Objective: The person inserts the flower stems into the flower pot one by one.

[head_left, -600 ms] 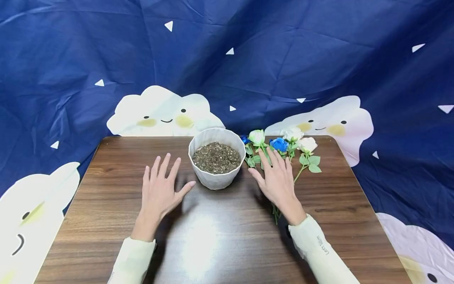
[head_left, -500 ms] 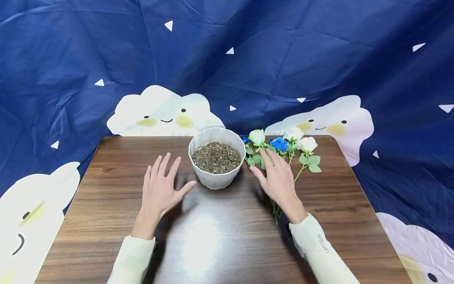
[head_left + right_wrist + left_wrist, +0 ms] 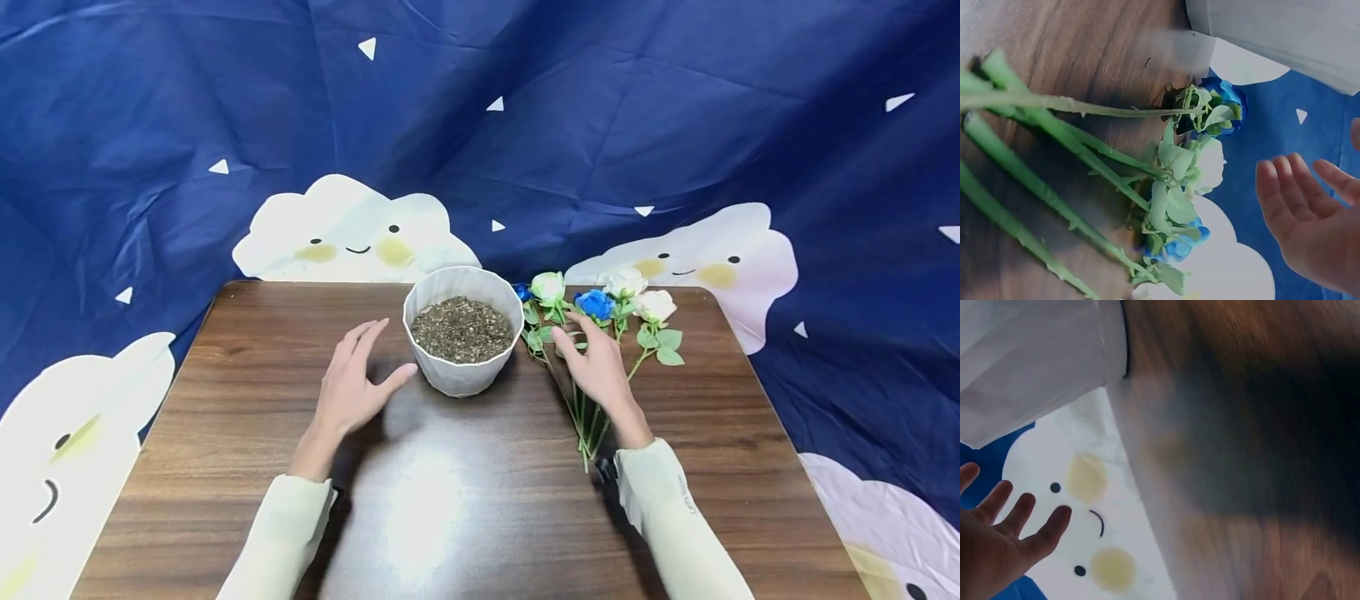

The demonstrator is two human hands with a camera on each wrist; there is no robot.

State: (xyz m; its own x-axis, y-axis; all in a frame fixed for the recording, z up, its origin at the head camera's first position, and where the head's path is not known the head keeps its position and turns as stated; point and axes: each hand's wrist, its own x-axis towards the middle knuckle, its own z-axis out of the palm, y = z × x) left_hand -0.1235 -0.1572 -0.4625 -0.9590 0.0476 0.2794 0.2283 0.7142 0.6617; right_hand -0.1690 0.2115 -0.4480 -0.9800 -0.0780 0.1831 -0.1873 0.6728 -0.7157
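A white faceted pot (image 3: 459,379) holding dark soil (image 3: 461,330) stands toward the back of the table. Left of the pot, my left hand (image 3: 351,398) hovers with fingers extended and thumb toward the pot, apart from it. My right hand (image 3: 602,373) hangs over several long-stemmed roses lying right of the pot, its fingers relaxed and holding nothing. Among the blooms are a blue rose (image 3: 595,304), a pale green-white rose (image 3: 548,287) and a white rose (image 3: 655,306). In the right wrist view, green stems (image 3: 1054,131) cross on the table, apart from the hand (image 3: 1319,219).
The brown wooden table (image 3: 247,517) ends at the back against a dark blue curtain (image 3: 540,150) with white clouds. Light glares off the tabletop in front of the pot.
Both hands have turned so their thumb sides show more, and their fingers have drawn closer together. The stems under the right hand show more now. The head view has shifted slightly.
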